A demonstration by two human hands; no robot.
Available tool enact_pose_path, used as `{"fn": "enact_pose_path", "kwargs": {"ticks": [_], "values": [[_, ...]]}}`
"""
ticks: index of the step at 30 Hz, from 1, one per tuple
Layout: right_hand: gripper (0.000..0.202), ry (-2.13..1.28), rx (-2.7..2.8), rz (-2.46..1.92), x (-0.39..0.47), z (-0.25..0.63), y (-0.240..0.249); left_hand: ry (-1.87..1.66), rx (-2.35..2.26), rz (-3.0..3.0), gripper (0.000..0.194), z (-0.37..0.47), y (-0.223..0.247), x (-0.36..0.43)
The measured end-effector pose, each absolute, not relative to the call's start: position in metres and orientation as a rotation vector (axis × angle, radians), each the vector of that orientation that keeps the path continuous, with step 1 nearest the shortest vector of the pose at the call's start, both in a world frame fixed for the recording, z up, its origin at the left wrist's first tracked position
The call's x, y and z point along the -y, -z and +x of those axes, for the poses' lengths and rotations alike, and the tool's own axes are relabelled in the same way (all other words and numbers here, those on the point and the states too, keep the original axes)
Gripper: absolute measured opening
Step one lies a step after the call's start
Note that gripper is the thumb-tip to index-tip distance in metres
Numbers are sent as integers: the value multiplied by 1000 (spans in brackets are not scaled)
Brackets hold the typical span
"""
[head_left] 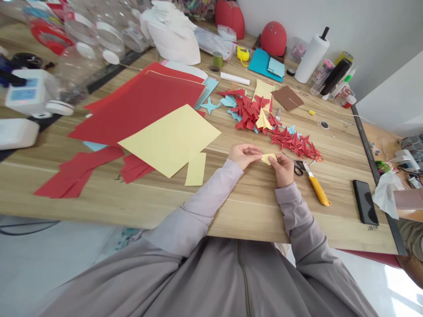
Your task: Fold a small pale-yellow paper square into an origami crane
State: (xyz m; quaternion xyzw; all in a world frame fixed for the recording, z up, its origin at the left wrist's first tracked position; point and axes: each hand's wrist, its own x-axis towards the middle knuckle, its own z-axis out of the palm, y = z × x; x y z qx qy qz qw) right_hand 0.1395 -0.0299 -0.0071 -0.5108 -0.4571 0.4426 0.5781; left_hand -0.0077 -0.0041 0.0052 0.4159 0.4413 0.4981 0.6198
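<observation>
A small piece of yellow paper (267,159) is held just above the table between my two hands. My left hand (243,156) pinches its left end, and my right hand (283,168) grips its right end with thumb and fingers. Beyond them lies a pile of folded red paper stars (247,112), with one yellow folded piece (263,120) on top. More red stars (294,141) spread to the right. Close to my right hand are black scissors (298,167) and a yellow-handled utility knife (319,189). A yellow paper strip (195,170) lies left of my left hand.
Large red sheets (142,101) and a yellow sheet (170,138) cover the table's left part, with red strips (74,174) in front. A phone (365,201) lies near the right edge. Plastic bottles (109,33), a tape measure (243,53) and a white bottle (310,57) stand farther back.
</observation>
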Motion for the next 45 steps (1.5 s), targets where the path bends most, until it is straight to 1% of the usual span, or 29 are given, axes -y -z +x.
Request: {"fn": "enact_pose_path", "kwargs": {"ticks": [5,8,14,19,23,25,28,31,35,40,45], "values": [[29,-972,919,-1259,29,140,5,-972,-1022,1018,41,-6,2,5],[28,-961,889,-1278,28,142,6,-935,-995,1113,40,-5,8,5],[24,-1017,1046,-1258,31,143,7,-1036,-847,1060,42,-3,7,6],[22,-1058,1126,-1184,33,140,4,-1074,-826,1041,33,-2,4,6],[30,-1093,1149,-1097,33,139,4,-1167,-887,1014,27,-2,2,4],[28,-1085,1156,-1082,33,140,5,-1180,-899,999,27,-2,1,3],[21,-1041,1150,-1089,32,140,7,-1143,-876,973,28,-1,-1,5],[19,-996,1164,-1103,32,140,7,-1099,-860,949,31,0,-3,8],[18,-968,1184,-1113,33,140,6,-1080,-882,894,33,0,-5,10],[22,-1048,1192,-1054,33,140,7,-1108,-882,826,35,0,-5,9],[22,-1023,1205,-1108,32,142,11,-1098,-873,810,38,-1,-5,9]]}}
